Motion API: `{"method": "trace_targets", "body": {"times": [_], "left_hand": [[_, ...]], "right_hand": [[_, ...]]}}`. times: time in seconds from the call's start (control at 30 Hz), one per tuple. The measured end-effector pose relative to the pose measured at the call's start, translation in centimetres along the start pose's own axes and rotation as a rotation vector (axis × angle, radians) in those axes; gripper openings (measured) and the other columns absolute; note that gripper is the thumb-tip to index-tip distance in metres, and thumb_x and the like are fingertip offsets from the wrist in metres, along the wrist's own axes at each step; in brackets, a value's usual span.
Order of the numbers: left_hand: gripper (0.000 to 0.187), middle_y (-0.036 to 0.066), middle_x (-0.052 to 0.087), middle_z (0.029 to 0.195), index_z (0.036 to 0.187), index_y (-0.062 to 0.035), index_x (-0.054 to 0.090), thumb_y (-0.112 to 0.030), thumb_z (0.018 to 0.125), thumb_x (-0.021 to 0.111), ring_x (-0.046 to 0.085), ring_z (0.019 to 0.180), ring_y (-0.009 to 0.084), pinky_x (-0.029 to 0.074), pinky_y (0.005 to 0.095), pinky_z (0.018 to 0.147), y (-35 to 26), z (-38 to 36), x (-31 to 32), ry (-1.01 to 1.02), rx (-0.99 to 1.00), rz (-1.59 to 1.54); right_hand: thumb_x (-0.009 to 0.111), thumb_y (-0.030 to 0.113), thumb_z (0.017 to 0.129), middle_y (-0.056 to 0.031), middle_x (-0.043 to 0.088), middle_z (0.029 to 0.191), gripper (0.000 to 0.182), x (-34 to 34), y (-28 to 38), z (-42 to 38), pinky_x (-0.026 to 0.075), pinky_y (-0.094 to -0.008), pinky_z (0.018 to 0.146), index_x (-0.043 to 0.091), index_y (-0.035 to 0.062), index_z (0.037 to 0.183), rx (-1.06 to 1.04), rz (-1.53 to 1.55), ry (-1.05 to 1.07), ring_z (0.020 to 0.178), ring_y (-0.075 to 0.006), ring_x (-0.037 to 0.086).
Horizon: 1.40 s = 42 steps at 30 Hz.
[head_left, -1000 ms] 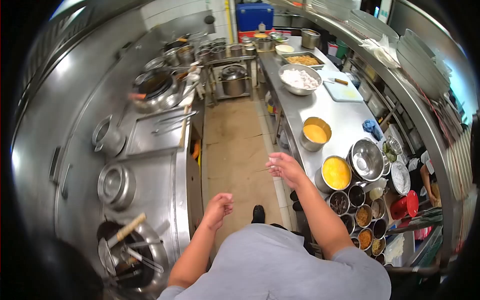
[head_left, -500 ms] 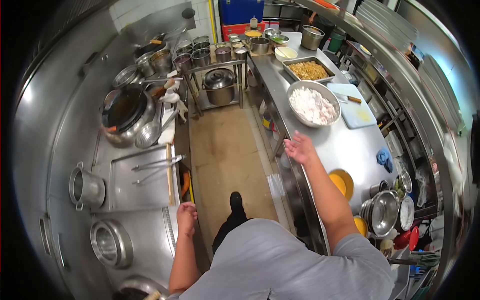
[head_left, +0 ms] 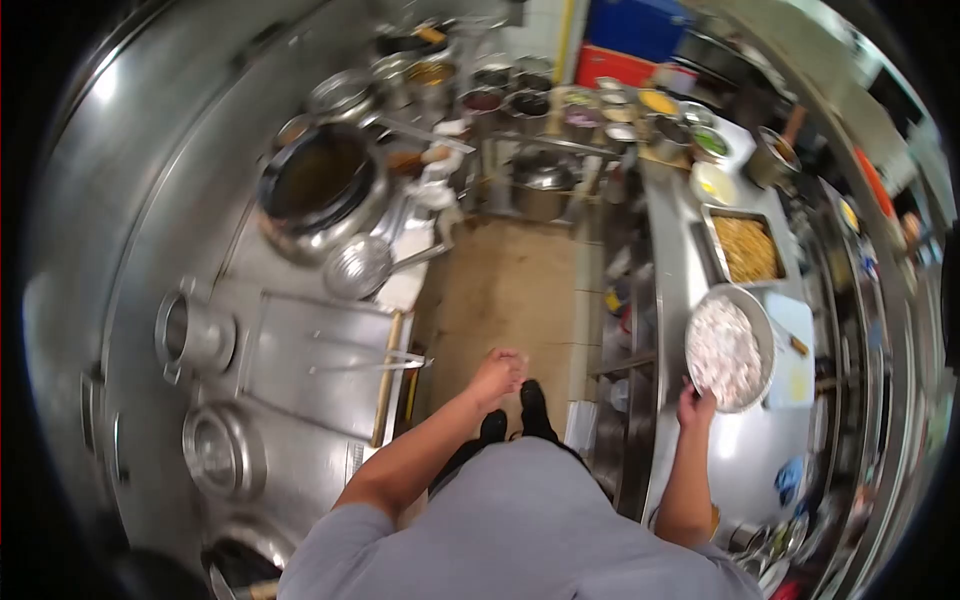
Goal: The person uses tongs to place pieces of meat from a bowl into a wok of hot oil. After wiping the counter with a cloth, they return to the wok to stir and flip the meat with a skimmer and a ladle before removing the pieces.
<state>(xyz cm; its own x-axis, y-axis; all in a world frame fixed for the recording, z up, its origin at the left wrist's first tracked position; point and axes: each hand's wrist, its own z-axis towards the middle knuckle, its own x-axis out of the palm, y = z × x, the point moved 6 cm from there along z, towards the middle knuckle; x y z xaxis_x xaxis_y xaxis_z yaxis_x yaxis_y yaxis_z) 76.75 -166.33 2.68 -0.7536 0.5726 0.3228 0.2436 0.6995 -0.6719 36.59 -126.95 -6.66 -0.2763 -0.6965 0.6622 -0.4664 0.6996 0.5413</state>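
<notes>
On the right counter, my right hand (head_left: 697, 402) grips the near rim of a large round metal bowl (head_left: 768, 352). Pale, whitish raw pieces, which look like floured meat, fill it. My left hand (head_left: 499, 376) hangs over the floor between the two counters, touching nothing; its fingers are blurred and look bent, with no object visible in them. Beyond the bowl is a metal tray (head_left: 713, 246) of golden-brown food. To the bowl's right lies a pale blue cutting board (head_left: 803, 318) with a knife (head_left: 797, 345) on it.
A large wok-like pot (head_left: 375, 215) of dark liquid stands on the left. Nearer are a perforated skimmer (head_left: 357, 266), tongs (head_left: 385, 366) on a flat steel tray (head_left: 300, 335), and a tall pot (head_left: 205, 335). A blue cloth (head_left: 790, 480) lies on the right counter.
My right hand has gone from open above the counter to holding the bowl's rim. The left hand has swung forward and right from beside the left counter. The view has turned left.
</notes>
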Motion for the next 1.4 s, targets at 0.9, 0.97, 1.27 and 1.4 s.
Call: {"method": "trace_targets", "body": {"times": [0.9, 0.97, 1.27, 1.4], "left_hand": [[0.012, 0.004, 0.057, 0.08, 0.106, -0.005, 0.056, -0.017, 0.106, 0.054, 0.05, 0.063, 0.0123, 0.044, 0.0298, 0.054, 17.7, -14.9, -25.3, -1.412, 0.402, -1.007], [0.018, 0.003, 0.055, 0.079, 0.105, -0.0026, 0.056, -0.02, 0.107, 0.052, 0.049, 0.061, 0.0119, 0.042, 0.03, 0.052, 19.5, -15.3, -25.4, -1.467, 0.347, -0.863], [0.021, 0.008, 0.057, 0.082, 0.114, -0.0018, 0.052, -0.021, 0.106, 0.054, 0.055, 0.059, 0.0176, 0.047, 0.0333, 0.052, 18.9, -13.8, -23.6, -1.417, 0.242, -0.818], [0.038, 0.013, 0.061, 0.094, 0.129, 0.003, 0.05, -0.021, 0.102, 0.061, 0.062, 0.077, 0.0252, 0.052, 0.0392, 0.072, 18.6, -14.8, -23.0, -1.531, 0.093, -0.761]], "right_hand": [[0.062, 0.001, 0.087, -0.0141, 0.064, 0.117, 0.051, 32.3, -40.7, -22.2, 0.048, -0.0362, 0.065, 0.051, -0.0013, 0.136, 1.119, -1.359, 0.851, 0.096, -0.0264, 0.064], [0.061, 0.0, 0.088, -0.014, 0.064, 0.116, 0.044, 30.5, -48.6, -22.7, 0.047, -0.0359, 0.062, 0.054, -0.0024, 0.131, 1.27, -1.338, 0.932, 0.092, -0.0257, 0.064], [0.063, 0.003, 0.089, -0.0113, 0.067, 0.095, 0.031, 28.0, -63.1, -35.0, 0.046, -0.0329, 0.055, 0.058, 0.0033, 0.119, 1.226, -1.494, 1.062, 0.074, -0.0247, 0.062], [0.07, 0.016, 0.098, -0.0129, 0.068, 0.099, 0.027, 29.5, -62.0, -35.0, 0.057, -0.0354, 0.065, 0.057, 0.0022, 0.117, 1.246, -1.577, 1.143, 0.079, -0.0252, 0.066]]}}
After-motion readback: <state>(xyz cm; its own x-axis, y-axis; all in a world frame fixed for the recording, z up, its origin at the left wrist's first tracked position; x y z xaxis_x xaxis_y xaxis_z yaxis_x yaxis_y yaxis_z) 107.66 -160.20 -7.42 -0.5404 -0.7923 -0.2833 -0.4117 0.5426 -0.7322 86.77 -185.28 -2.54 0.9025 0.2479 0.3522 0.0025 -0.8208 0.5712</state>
